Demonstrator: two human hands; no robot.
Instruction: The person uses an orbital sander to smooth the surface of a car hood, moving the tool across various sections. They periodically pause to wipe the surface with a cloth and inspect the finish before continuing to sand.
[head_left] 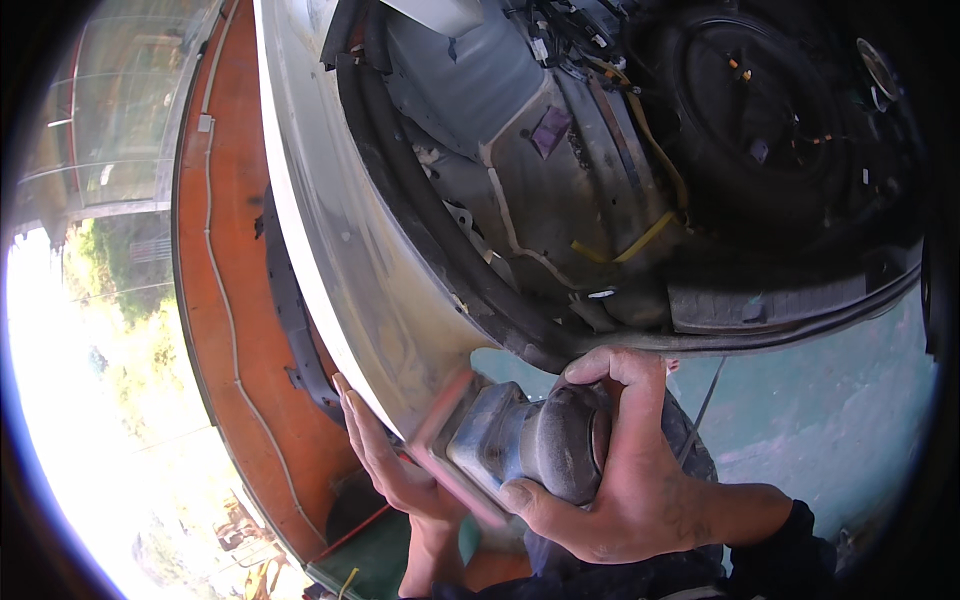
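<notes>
My right hand [640, 480] grips the dusty, dark rounded head of a power sander [490, 435], thumb on one side and fingers over the other. The sander's flat pinkish pad, blurred at its edges, is against or very close to the lower corner of a pale car body panel [425, 335]. At the panel's outer side, my left hand [390, 465] is raised with its fingers stretched out. Its fingertips lie beside the panel's edge; whether they touch it I cannot tell. Part of that palm is hidden behind the pad.
A black rubber seal [430, 215] edges the open trunk. Inside are a round spare-wheel well [760, 90], loose wiring, yellow straps and a purple packet [550, 131]. A dark trim piece [295, 300] stands by the orange wall [215, 270]. Greenish floor [800, 410] shows at right.
</notes>
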